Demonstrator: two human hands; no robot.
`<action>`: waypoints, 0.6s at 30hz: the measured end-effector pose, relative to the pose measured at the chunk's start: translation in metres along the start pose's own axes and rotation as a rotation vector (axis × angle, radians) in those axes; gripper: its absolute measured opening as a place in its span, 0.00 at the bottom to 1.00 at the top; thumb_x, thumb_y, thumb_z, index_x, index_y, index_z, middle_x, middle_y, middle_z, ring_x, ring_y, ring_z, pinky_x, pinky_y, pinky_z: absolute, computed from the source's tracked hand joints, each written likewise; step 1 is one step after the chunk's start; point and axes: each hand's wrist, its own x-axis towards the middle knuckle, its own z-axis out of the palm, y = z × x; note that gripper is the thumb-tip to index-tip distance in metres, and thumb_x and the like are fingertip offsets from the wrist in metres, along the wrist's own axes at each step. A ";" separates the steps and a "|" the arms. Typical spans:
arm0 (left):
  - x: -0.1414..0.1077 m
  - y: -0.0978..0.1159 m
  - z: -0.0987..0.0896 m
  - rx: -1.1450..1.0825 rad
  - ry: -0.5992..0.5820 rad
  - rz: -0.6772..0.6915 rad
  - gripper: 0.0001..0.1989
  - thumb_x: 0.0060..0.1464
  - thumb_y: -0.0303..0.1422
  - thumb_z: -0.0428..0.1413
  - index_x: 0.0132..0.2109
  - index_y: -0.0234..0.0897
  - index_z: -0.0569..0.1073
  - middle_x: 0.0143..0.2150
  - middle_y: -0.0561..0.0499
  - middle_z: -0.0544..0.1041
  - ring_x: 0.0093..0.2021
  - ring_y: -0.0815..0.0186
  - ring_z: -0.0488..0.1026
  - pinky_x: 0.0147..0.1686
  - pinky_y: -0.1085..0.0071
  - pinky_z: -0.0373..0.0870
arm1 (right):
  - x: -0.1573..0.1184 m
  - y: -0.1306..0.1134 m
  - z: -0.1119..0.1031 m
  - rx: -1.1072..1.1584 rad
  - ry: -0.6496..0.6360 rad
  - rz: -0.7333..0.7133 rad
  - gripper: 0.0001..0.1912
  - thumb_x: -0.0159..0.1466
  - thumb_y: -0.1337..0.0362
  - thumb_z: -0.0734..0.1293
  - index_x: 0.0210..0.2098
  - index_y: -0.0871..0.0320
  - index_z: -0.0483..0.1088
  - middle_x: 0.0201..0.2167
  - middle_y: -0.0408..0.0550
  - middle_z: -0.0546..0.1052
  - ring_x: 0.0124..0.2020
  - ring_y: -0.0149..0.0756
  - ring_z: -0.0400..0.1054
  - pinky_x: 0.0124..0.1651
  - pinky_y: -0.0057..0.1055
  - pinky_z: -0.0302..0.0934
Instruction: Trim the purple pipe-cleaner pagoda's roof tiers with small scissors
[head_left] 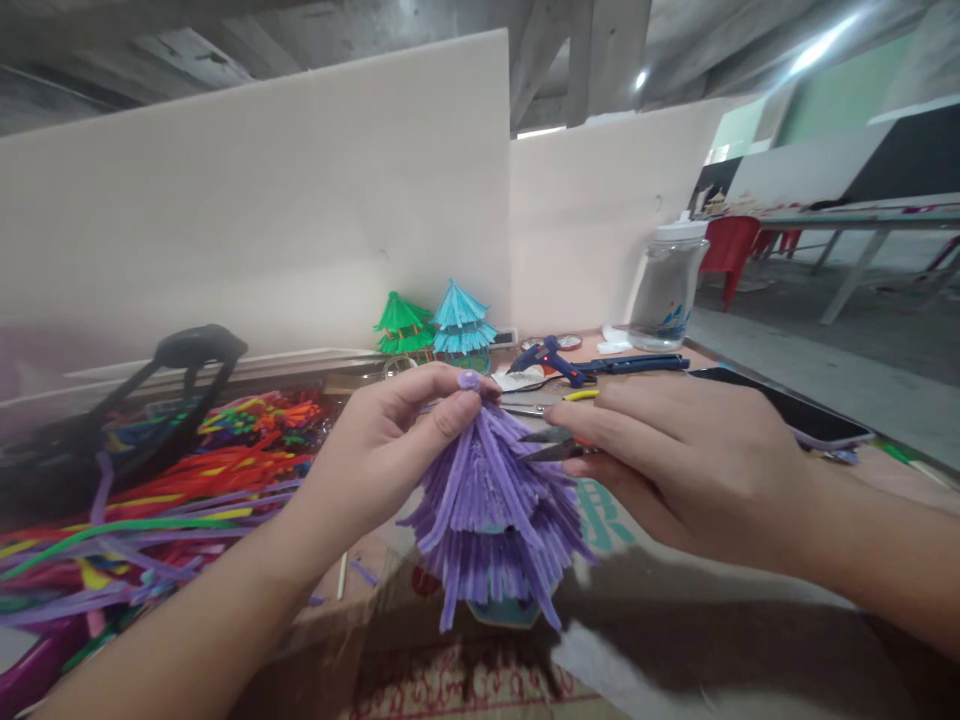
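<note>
A purple tiered model [495,500] made of fuzzy stems stands upright at the centre, on a pale blue-green base. My left hand [397,430] pinches its top, with a small purple ball [469,380] showing between thumb and fingers. In my right hand [682,460] is a pair of scissors or cutters; their dark blades [553,445] are parted and point left, beside the model's upper right slope. The handles are mostly hidden by my fingers.
Coloured fuzzy stems [172,520] pile up at the left. Behind are green [403,322] and blue [461,318] tiered models, a glue gun [555,358], and a clear bottle [666,285]. A dark-screened device [780,405] lies at the right. A white partition [262,210] rises behind.
</note>
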 end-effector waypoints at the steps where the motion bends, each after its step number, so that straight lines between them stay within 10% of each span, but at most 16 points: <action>1: 0.000 0.000 0.000 -0.005 -0.001 0.002 0.10 0.60 0.42 0.60 0.43 0.43 0.82 0.42 0.52 0.84 0.43 0.61 0.78 0.42 0.71 0.71 | 0.000 0.000 0.000 0.002 0.000 -0.003 0.11 0.70 0.63 0.61 0.49 0.60 0.69 0.32 0.47 0.77 0.34 0.37 0.71 0.35 0.34 0.59; 18: 0.001 0.002 0.001 -0.039 -0.021 -0.014 0.08 0.61 0.41 0.59 0.43 0.46 0.82 0.42 0.55 0.83 0.43 0.65 0.77 0.41 0.73 0.69 | -0.002 0.000 0.003 0.000 -0.022 -0.040 0.10 0.71 0.66 0.62 0.50 0.60 0.69 0.33 0.45 0.78 0.31 0.37 0.70 0.35 0.35 0.59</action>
